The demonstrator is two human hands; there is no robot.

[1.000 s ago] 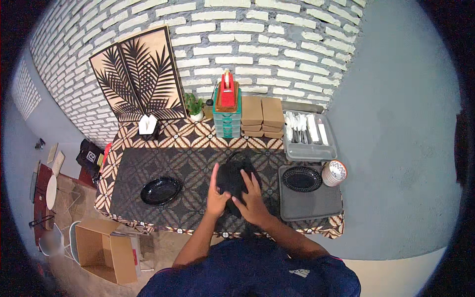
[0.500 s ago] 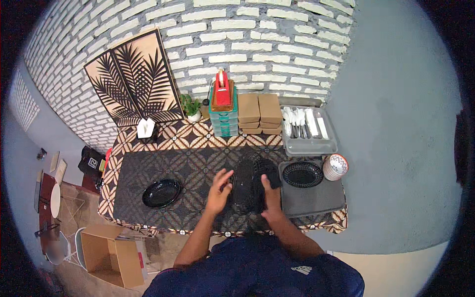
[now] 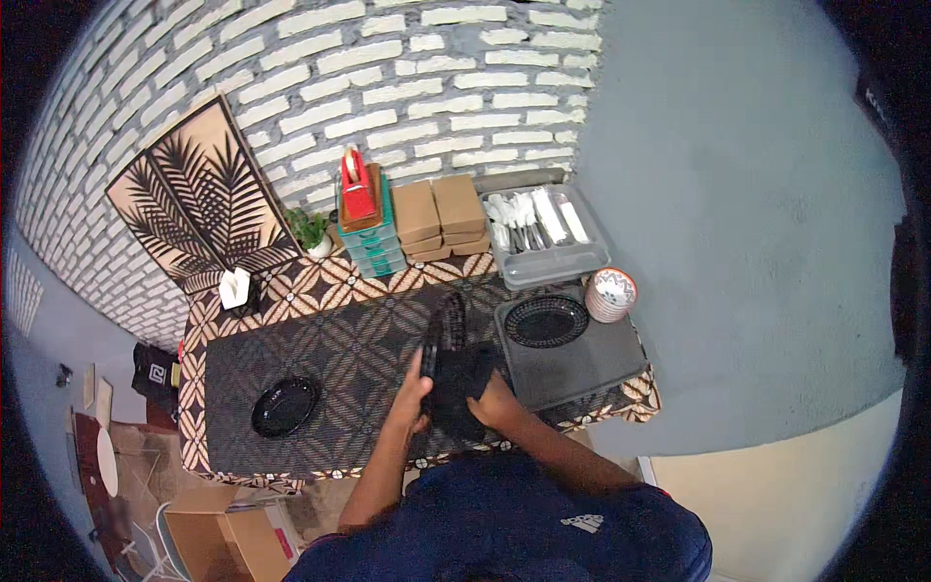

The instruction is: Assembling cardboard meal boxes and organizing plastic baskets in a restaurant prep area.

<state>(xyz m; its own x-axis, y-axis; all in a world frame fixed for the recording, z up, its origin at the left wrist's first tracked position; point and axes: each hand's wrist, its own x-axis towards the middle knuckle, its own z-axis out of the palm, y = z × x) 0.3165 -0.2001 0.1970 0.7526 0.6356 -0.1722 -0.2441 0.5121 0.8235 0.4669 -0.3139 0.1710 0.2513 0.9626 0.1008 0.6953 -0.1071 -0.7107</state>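
In front of me, a black oval dish (image 3: 448,317) stands tilted on its edge. My left hand (image 3: 412,395) is closed on its near left side. A soft black cloth (image 3: 462,380) is bunched in my right hand (image 3: 494,404) and pressed against the dish, covering part of it. Another black oval plate (image 3: 286,406), shiny and shallow, lies on the dark table mat (image 3: 339,359) to the left. A third, woven-looking oval black plate (image 3: 546,321) rests on the grey tray (image 3: 574,374) to the right.
Stacked patterned bowls (image 3: 612,295) stand by the tray's far right corner. Behind it sits a cutlery tray (image 3: 553,274). Brown boxes (image 3: 417,213), a teal drawer unit (image 3: 378,254) with a red tape dispenser (image 3: 358,194), a plant (image 3: 310,233) and a tissue holder (image 3: 236,288) line the back.
The dish has gone from lying nearly flat to tilted on edge, with my left hand now gripping it. My right hand has brought the cloth nearer and leftward. The whole view has shifted and turned.
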